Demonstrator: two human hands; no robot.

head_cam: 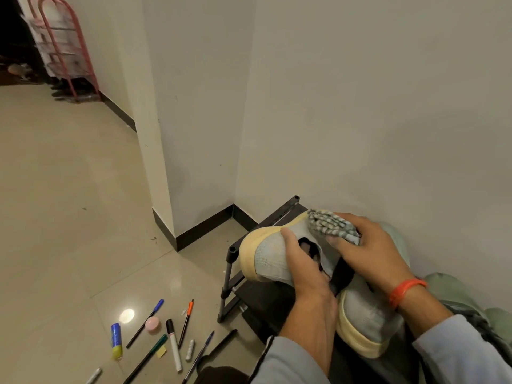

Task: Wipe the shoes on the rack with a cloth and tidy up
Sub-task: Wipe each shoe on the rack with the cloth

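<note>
A pale grey-blue knit sneaker [270, 257] with a cream-yellow sole is held above the black shoe rack [231, 275] in the wall corner. My left hand [300, 261] grips it at the collar, thumb on the upper and fingers inside the opening. My right hand [368, 246], with an orange wristband, presses a bunched grey-and-white checked cloth [331, 224] against the shoe's far side. The matching second sneaker [363, 322] lies on the rack below my hands.
Several pens, markers, a glue stick [116, 340] and a pink round case [153, 324] lie scattered on the tiled floor left of the rack. A red wire rack [62, 45] stands far down the hallway. Walls close in behind and right.
</note>
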